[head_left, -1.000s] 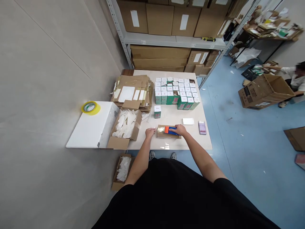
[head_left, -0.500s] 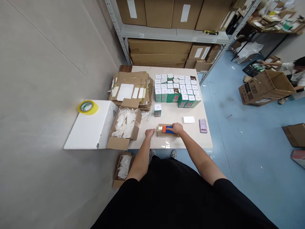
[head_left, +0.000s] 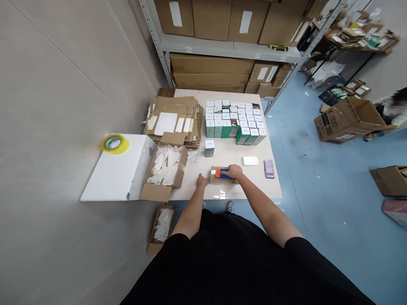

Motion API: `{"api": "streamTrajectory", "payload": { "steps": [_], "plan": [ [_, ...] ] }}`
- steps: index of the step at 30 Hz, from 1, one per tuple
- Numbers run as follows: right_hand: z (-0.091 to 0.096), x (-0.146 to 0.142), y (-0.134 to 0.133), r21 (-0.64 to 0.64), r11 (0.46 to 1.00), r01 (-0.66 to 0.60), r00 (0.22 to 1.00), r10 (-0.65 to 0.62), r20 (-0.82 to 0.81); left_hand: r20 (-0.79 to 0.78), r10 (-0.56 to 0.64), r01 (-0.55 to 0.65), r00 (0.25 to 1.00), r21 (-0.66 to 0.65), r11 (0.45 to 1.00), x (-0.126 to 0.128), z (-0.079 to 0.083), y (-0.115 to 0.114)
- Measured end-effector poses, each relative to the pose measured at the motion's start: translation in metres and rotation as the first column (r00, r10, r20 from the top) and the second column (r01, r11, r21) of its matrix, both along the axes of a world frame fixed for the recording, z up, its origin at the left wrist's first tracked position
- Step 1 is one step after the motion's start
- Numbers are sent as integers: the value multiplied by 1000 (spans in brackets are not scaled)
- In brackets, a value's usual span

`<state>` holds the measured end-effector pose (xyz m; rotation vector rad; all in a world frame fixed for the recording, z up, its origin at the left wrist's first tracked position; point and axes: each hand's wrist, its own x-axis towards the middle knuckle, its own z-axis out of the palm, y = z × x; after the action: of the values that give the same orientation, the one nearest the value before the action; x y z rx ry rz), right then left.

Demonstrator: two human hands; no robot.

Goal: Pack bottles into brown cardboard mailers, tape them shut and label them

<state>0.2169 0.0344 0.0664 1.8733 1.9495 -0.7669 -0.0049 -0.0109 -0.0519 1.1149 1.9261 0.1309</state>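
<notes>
In front of me on the table lies a small cardboard box (head_left: 216,181). My right hand (head_left: 235,171) is wrapped round a blue and orange tape dispenser (head_left: 225,173) on top of this box. Shiny tape shows at the box's left end. My left hand (head_left: 202,181) is at that end, thumb apart from the other fingers, with nothing visible in it; whether it touches the cardboard is hard to see. A single green and white carton (head_left: 209,148) stands behind, and a white flat box (head_left: 250,161) lies to the right.
Rows of green and white cartons (head_left: 235,120) fill the table's back. Flattened cardboard (head_left: 184,110) and an open box of white paper strips (head_left: 165,165) are at left. A yellow tape roll (head_left: 115,144) sits on a white block. Another person is at far right.
My left hand has gone from a fist beside the box's left end to a looser shape with the thumb apart, slightly lower. The dispenser stays on the box under my right hand.
</notes>
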Motion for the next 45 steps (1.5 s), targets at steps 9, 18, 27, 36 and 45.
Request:
{"api": "streamTrajectory", "payload": {
  "steps": [9,18,27,36,45],
  "plan": [
    [13,-6,4,-71,996,-52,999,52,-3,-7,-538,522,843,256,814,-10,32,20],
    [16,3,13,-61,996,-58,998,58,-16,-91,-553,560,828,79,825,-6,44,21],
    [22,103,2,-79,997,0,997,6,77,-157,-569,579,807,25,815,-4,44,25],
    [32,186,-10,-105,993,55,994,-45,100,-182,-582,594,793,16,804,-4,44,27],
    [18,171,-7,-48,996,72,988,-64,144,-164,-569,579,806,15,815,-3,47,24]
  ]
}}
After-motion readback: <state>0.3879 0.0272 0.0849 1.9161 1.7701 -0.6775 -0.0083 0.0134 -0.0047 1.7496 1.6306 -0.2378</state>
